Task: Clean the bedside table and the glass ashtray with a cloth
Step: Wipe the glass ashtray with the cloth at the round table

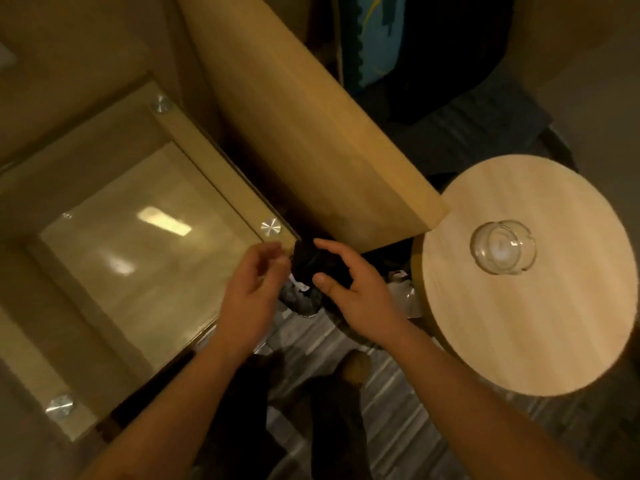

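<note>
A bunched black cloth (313,263) sits between my two hands, just off the near corner of the glass-topped bedside table (138,244). My right hand (349,289) curls around the cloth with thumb and fingers on it. Fingers of my left hand (252,282) are bent, their tips at the cloth's left edge; whether they grip it is unclear. The clear glass ashtray (503,247) stands apart on a round wooden side table (526,323) to the right.
A slanted wooden panel (304,133) runs from the top centre down to the round table. Below lies striped grey carpet (398,427) with my feet and shoes. Dark clothing and a bag lie at the top right.
</note>
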`<state>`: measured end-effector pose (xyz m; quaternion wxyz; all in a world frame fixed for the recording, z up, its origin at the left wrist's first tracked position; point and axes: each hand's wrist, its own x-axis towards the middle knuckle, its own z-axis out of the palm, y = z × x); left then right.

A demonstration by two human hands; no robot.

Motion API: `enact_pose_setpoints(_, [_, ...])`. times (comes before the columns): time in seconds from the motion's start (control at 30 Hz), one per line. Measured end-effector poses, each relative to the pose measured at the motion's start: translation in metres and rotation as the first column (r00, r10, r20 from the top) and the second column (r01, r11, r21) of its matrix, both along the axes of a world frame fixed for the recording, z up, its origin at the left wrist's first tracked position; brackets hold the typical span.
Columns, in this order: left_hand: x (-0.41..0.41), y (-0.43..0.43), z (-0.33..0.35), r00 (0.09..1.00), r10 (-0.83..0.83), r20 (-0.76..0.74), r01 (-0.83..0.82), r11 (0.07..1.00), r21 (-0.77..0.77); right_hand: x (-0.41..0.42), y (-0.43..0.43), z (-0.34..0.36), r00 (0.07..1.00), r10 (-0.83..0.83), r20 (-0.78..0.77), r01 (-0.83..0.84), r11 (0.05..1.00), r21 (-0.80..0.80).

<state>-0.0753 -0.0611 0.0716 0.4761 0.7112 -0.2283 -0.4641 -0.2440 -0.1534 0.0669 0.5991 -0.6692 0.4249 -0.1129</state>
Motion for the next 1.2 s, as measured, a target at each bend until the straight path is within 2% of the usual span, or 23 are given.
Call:
enact_pose_setpoints(0.1, [-0.062, -0.007, 0.031, 0.940, -0.059, -0.335, 0.075, 0.997, 0.033, -0.043, 0.013, 0.034, 0.992, -0.123, 0.004, 0.123, 0.992, -0.023])
enact_pose_setpoints(0.17, [-0.098, -0.017, 0.045, 0.880, -0.114, -0.461, 0.139, 0.990, 0.020, -0.078, 0.019, 0.047, 0.986, -0.160, -0.049, 0.152, 0.980, -0.131])
enact_pose_setpoints(0.27, [-0.151, -0.037, 0.053, 0.879, -0.176, -0.443, 0.211, 0.977, 0.030, -0.131, 0.023, 0.058, 0.976, -0.200, -0.081, 0.176, 0.955, -0.238])
enact_pose_setpoints(0.33, [-0.187, -0.052, 0.054, 0.889, -0.210, -0.407, 0.251, 0.967, 0.049, -0.169, 0.021, 0.061, 0.970, -0.236, -0.065, 0.213, 0.945, -0.249])
enact_pose_setpoints(0.43, [-0.240, -0.073, 0.050, 0.869, -0.237, -0.434, 0.290, 0.955, 0.060, -0.229, 0.014, 0.063, 0.930, -0.367, -0.027, 0.359, 0.921, -0.154])
enact_pose_setpoints(0.53, [-0.289, -0.088, 0.038, 0.808, -0.231, -0.542, 0.312, 0.948, 0.062, -0.288, 0.002, 0.059, 0.840, -0.543, 0.008, 0.540, 0.837, 0.085])
enact_pose_setpoints(0.6, [-0.317, -0.096, 0.027, 0.766, -0.226, -0.601, 0.321, 0.945, 0.054, -0.322, -0.008, 0.050, 0.806, -0.591, -0.045, 0.587, 0.786, 0.191])
enact_pose_setpoints(0.7, [-0.343, -0.108, 0.008, 0.719, -0.253, -0.647, 0.349, 0.937, 0.021, -0.357, -0.020, 0.030, 0.802, -0.585, -0.120, 0.594, 0.763, 0.254])
enact_pose_setpoints(0.77, [-0.351, -0.117, -0.004, 0.743, -0.327, -0.584, 0.423, 0.906, 0.031, -0.372, -0.027, 0.015, 0.790, -0.592, -0.157, 0.612, 0.748, 0.256])
enact_pose_setpoints(0.8, [-0.353, -0.123, -0.010, 0.776, -0.404, -0.484, 0.483, 0.875, 0.045, -0.377, -0.030, 0.008, 0.782, -0.603, -0.154, 0.622, 0.743, 0.247])
enact_pose_setpoints(0.87, [-0.354, -0.131, -0.022, 0.799, -0.580, -0.157, 0.596, 0.799, 0.084, -0.383, -0.037, -0.007, 0.773, -0.620, -0.135, 0.634, 0.744, 0.210])
enact_pose_setpoints(0.93, [-0.352, -0.135, -0.037, 0.733, -0.663, 0.153, 0.643, 0.748, 0.164, -0.382, -0.041, -0.022, 0.782, -0.605, -0.149, 0.623, 0.769, 0.142])
enact_pose_setpoints(1.0, [-0.346, -0.137, -0.053, 0.622, -0.688, 0.375, 0.621, 0.725, 0.298, -0.376, -0.043, -0.036, 0.801, -0.551, -0.234, 0.571, 0.821, 0.022])
enact_pose_setpoints(1.1, [-0.330, -0.137, -0.067, 0.486, -0.741, 0.463, 0.593, 0.669, 0.448, -0.367, -0.042, -0.049, 0.781, -0.489, -0.388, 0.467, 0.870, -0.156])
enact_pose_setpoints(1.17, [-0.319, -0.143, -0.069, 0.480, -0.739, 0.473, 0.595, 0.670, 0.444, -0.364, -0.044, -0.049, 0.728, -0.507, -0.461, 0.466, 0.860, -0.210])
enact_pose_setpoints(1.2, [-0.314, -0.150, -0.069, 0.508, -0.716, 0.478, 0.593, 0.694, 0.408, -0.363, -0.047, -0.046, 0.702, -0.536, -0.468, 0.486, 0.842, -0.236])
